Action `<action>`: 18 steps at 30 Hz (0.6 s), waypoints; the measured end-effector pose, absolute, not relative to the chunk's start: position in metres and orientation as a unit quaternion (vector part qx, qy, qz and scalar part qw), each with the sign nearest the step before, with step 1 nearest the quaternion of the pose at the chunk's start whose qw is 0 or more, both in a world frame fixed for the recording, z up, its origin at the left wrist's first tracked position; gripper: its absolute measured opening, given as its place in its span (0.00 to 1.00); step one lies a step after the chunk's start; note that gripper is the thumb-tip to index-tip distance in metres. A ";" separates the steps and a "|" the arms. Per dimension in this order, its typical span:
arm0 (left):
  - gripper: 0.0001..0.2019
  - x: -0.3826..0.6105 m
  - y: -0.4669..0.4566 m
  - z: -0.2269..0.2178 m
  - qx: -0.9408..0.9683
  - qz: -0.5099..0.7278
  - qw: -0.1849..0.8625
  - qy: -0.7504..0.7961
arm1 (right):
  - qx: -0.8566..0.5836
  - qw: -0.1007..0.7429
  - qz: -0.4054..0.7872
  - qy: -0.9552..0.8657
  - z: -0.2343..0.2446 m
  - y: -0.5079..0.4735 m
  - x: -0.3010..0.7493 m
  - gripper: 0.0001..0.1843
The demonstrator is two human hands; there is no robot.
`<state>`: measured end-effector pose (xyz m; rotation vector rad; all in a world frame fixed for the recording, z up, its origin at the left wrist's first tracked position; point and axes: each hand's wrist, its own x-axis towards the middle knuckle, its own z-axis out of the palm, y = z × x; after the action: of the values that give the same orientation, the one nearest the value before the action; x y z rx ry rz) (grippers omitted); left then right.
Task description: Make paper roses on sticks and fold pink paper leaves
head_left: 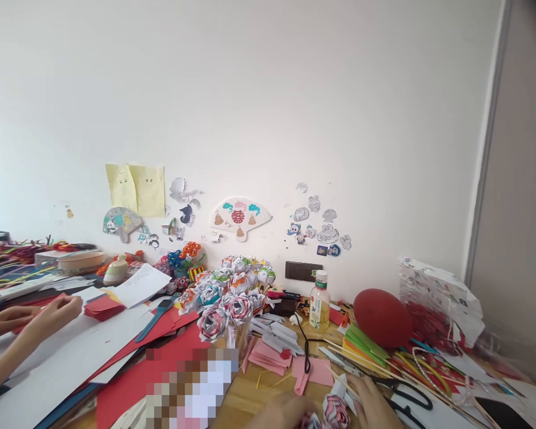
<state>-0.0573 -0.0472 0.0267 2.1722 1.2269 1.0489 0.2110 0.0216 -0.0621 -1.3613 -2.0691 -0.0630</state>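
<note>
The lower edge of the view cuts through both of the person's hands and the work between them; a pink-and-white paper rose [335, 411] sits at the bottom, right of centre, its petals curled and tightly layered, with a white paper strip [340, 388] rising behind it; the right hand [373, 405] lies just beside the rose on its right side, fingers bent, though whether they grip anything I cannot tell; the left hand [286, 412] is blurred on the other side, close to a second rose [311, 420] mostly out of view, and its hold cannot be made out either; sideways room is tight, with the smooth dark loops of black scissors [427, 400] near the right hand; ahead, flat pink paper sheets [268, 356] with crisp edges overlap on the tan wooden tabletop [245, 387], whose grain shows in a narrow patch left of them; farther back stand a dense bouquet of pleated paper roses [239, 283], a clear plastic bottle [320, 307] of yellowish liquid, a round, taut red balloon [383, 317] and a crinkled plastic bag [442, 295]; the flat white wall [268, 89] bounds the far side; well apart, at the left, a co-worker's hands [58, 313] are raised over a long white sheet [71, 366].
</note>
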 end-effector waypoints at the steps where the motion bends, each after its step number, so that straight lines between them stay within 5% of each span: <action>1: 0.14 -0.048 -0.041 0.016 0.785 0.360 0.224 0.452 | -0.529 0.318 -0.021 -0.787 -0.063 0.021 0.211 0.27; 6: 0.27 -0.037 -0.009 -0.004 0.754 0.184 0.179 0.605 | -0.573 0.274 0.003 -0.772 -0.063 0.022 0.209 0.30; 11: 0.38 -0.047 -0.006 -0.007 0.743 0.214 0.170 0.611 | -0.564 0.276 0.017 -0.778 -0.059 0.020 0.206 0.27; 18: 0.27 -0.135 0.007 0.031 0.633 0.370 0.094 0.673 | -0.513 0.384 0.108 -0.760 -0.040 0.011 0.180 0.23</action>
<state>-0.1352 0.0068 0.0309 1.8786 1.9976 1.0984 0.1800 0.0107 -0.0398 -1.3080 -1.9364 0.2751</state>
